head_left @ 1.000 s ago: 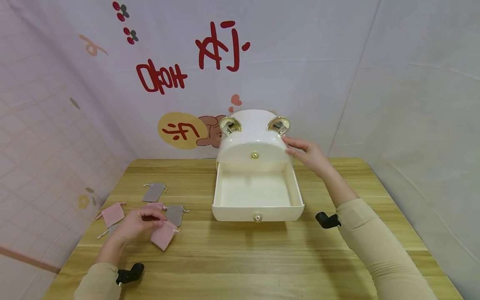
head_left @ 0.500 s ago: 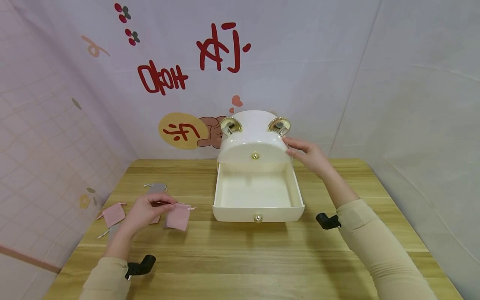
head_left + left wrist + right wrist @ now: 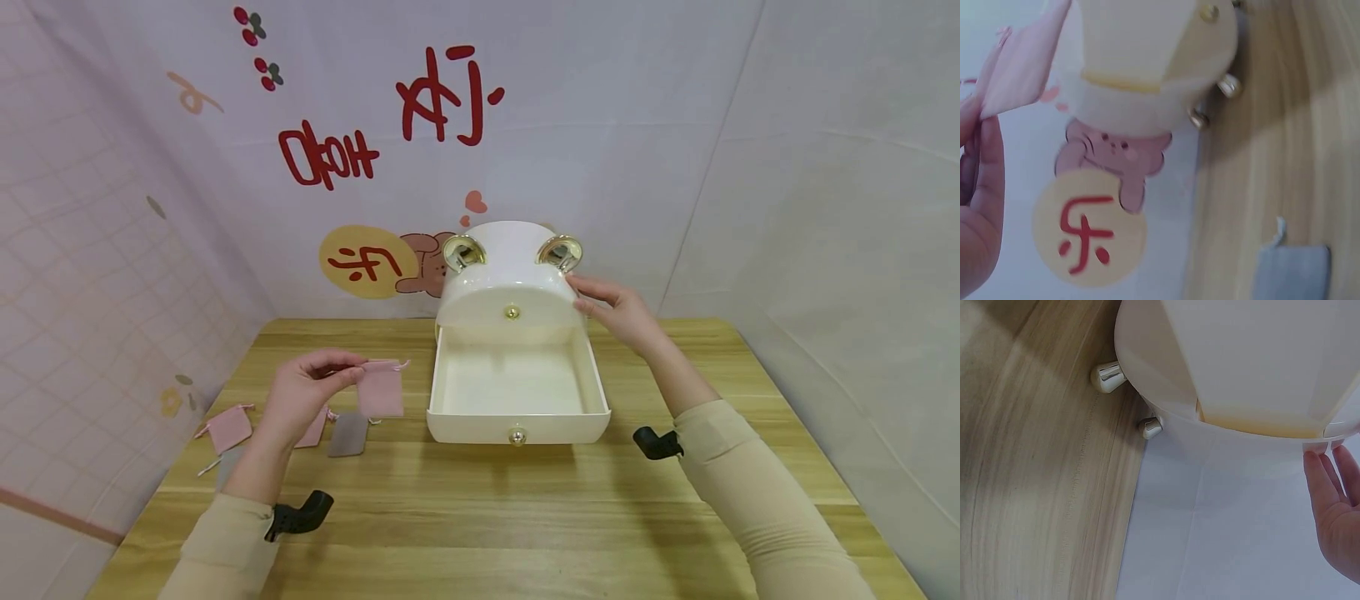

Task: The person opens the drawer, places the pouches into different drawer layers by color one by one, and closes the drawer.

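Note:
My left hand (image 3: 300, 396) pinches a small pink drawstring pouch (image 3: 381, 390) by its top edge. The pouch hangs above the table, left of the white storage box (image 3: 504, 283); the left wrist view also shows the pouch (image 3: 1025, 65) at the fingertips. The box has gold-rimmed ears and a lower drawer (image 3: 465, 427) pulled out towards me. With straight fingers my right hand (image 3: 621, 317) touches the box's right side, as the right wrist view confirms, where this hand (image 3: 1338, 515) meets the shell.
Below and left of my left hand lie a grey pouch (image 3: 348, 435), a pink pouch (image 3: 312, 429), another pink pouch (image 3: 229, 428) and a partly hidden grey one (image 3: 228, 467). A printed cloth (image 3: 600, 125) hangs behind the wooden table (image 3: 480, 525).
My left hand has lifted the pink pouch off the table and carried it up and right, towards the box. My right hand has stayed at the box's side.

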{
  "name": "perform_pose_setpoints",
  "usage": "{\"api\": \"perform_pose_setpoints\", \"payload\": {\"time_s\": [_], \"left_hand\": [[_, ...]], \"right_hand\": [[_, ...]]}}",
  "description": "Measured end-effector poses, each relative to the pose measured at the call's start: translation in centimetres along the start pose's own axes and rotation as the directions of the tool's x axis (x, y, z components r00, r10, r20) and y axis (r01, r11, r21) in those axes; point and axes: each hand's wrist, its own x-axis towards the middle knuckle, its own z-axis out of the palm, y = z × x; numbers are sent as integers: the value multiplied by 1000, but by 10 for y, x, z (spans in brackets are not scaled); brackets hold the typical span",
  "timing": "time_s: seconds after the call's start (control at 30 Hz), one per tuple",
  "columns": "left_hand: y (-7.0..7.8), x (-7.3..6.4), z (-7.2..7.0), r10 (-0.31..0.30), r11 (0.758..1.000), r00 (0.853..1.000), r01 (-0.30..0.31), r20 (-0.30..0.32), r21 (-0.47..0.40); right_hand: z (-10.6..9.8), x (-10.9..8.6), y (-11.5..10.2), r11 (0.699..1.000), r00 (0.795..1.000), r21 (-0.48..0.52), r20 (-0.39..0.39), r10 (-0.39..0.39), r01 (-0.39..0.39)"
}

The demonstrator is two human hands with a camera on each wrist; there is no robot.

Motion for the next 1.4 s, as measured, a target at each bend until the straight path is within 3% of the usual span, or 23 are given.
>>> {"api": "perform_pose_setpoints", "payload": {"time_s": [0.13, 0.23, 0.7, 0.97, 1.23, 1.4], "left_hand": [[16, 6, 12, 16, 999, 1000, -15, 5, -45], [27, 12, 22, 18, 999, 1000, -18, 8, -33], [63, 43, 79, -30, 988, 996, 43, 87, -149], [68, 55, 119, -56, 981, 993, 75, 106, -181], [70, 63, 151, -104, 984, 990, 116, 97, -137], [73, 63, 168, -91, 993, 992, 97, 83, -65]], "right_hand": [[0, -1, 1, 1000, 1000, -3, -3, 1, -1], [-1, -1, 1, 1000, 1000, -4, -3, 1, -1], [0, 0, 0, 1000, 1000, 4, -1, 12, -12], [0, 0, 0, 1000, 1000, -3, -3, 3, -3], [1, 1, 1, 1000, 1000, -5, -5, -6, 6], [0, 1, 2, 1000, 1000, 5, -3, -11, 11]]}}
